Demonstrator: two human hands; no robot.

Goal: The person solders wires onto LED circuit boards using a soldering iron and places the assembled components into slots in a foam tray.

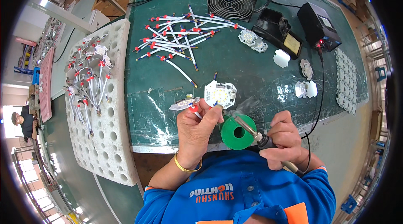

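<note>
While many wired plates (100,50) lie over the foam block (119,56) at far left, which I judge to be the done part, much seems to be left. To the right of them, a loose heap of white wires (183,30) lies on the green table (142,79). Beside my left fingers is a second board (183,104), tilted, with a red ring (193,108) near it. My left hand (195,125) pinches a white lamp board (221,93) at its lower edge; its joint is, I believe, not yet complete. Below this board is a green spool (228,133). My right hand (283,140) is closed around the soldering iron (265,142), whose tip is near the lamp board; whether it touches, I cannot tell. Farther right lie loose boards (311,89) and a sheet of boards (346,81), apparently without wires.
</note>
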